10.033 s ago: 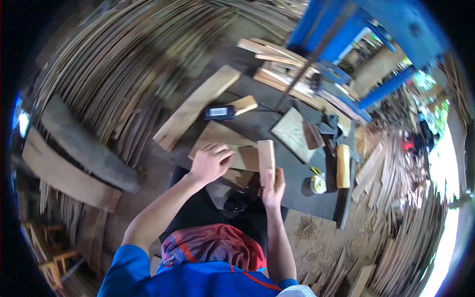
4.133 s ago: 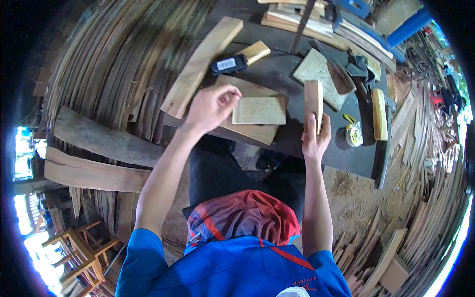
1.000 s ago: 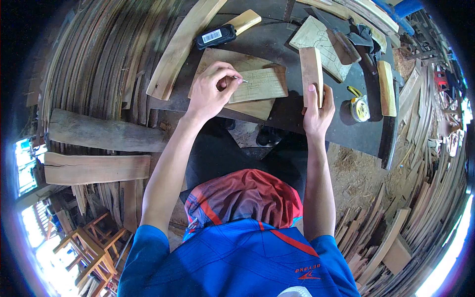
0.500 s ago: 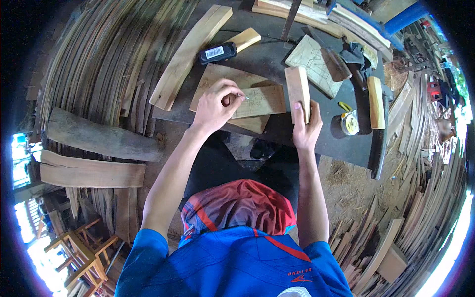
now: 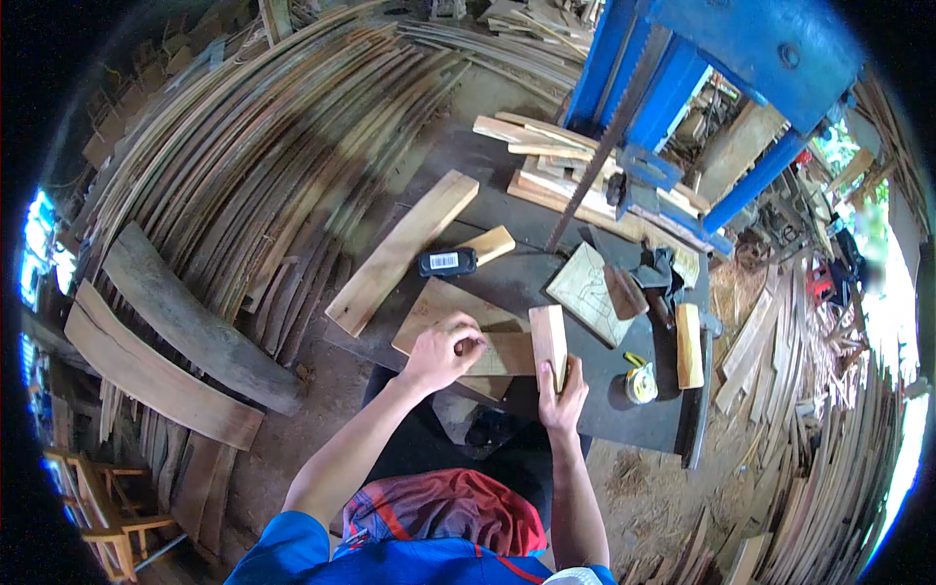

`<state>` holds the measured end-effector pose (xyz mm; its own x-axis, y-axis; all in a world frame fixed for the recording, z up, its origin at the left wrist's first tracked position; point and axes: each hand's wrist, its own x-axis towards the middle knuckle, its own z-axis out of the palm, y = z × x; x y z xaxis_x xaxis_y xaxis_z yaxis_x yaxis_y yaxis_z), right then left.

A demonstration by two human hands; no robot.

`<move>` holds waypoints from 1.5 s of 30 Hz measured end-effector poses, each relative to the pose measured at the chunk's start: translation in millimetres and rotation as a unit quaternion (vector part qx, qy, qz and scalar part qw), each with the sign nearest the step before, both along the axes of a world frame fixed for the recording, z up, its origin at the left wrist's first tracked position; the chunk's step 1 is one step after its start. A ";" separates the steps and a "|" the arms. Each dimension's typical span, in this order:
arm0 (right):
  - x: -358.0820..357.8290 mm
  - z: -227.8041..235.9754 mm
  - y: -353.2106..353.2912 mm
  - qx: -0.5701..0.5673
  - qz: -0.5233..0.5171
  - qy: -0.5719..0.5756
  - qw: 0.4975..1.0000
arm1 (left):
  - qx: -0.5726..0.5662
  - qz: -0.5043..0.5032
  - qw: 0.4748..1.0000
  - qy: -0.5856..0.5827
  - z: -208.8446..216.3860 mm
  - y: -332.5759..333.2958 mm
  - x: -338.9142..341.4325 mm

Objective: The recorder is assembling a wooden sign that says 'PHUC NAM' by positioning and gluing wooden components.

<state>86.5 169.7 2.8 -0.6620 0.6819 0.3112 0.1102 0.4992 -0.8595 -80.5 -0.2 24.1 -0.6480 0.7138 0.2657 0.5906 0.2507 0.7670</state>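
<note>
My left hand [image 5: 444, 353] is curled closed over a small wooden board [image 5: 509, 355], gripping what looks like a thin pen-like tool, mostly hidden by the fingers. That board lies across a wider flat board [image 5: 444, 304] at the table's near edge. My right hand [image 5: 563, 398] is closed around the near end of a rectangular wooden block [image 5: 548, 336], which stands at the right end of the small board. To the right of that hand sits a tape measure [image 5: 641, 385] with a yellow part. A board with drawn lines [image 5: 588, 294] lies beyond it.
A saw blade [image 5: 612, 136] rises from the dark table [image 5: 526, 270] beside a blue machine frame [image 5: 770, 54]. A long beam [image 5: 405, 255], a black case [image 5: 448, 261], a dark cloth [image 5: 663, 273] and a wood block [image 5: 689, 343] lie on the table. Stacked planks [image 5: 263, 175] fill the left.
The view has tilted up and turned, so the table sits lower and more of the blue machine shows. Both hands keep their grips near the boards.
</note>
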 end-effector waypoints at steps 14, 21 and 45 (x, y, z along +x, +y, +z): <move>12.2 2.2 -4.4 0.020 0.032 -0.024 0.999 | 0.017 0.049 0.999 -0.007 -19.9 5.6 9.6; -0.8 12.2 11.3 0.046 0.070 -0.062 0.995 | 0.038 0.062 0.995 0.063 -23.5 6.1 0.0; 3.6 -12.3 12.8 -0.072 -0.021 -0.019 0.997 | 0.034 0.061 0.997 0.027 -24.2 10.8 3.2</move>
<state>90.1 182.5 -9.5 -0.6407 0.7457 0.1831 0.1623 0.3646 -0.9169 -77.3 10.6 -0.1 -0.7126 0.6094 0.3476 0.6001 0.2729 0.7519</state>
